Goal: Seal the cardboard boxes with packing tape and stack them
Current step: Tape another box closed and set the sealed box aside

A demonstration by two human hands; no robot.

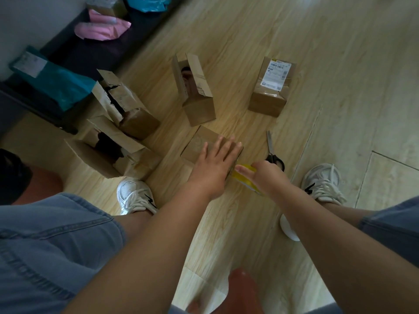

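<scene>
Cardboard boxes stand about the pale wooden floor. The small box lies nearest, and the left hand rests flat on its top with fingers straight and spread. Just beside its near corner, the right hand grips a yellow tape roll, which it mostly covers. Scissors lie on the floor just beyond that hand.

Farther off stand an open box with raised flaps and a closed labelled box. Two torn boxes sit to the left, their dark contents hard to make out. Teal mailers and a pink bag lie on a dark bench. White sneakers flank the hands. The right forearm hides most of a white round object.
</scene>
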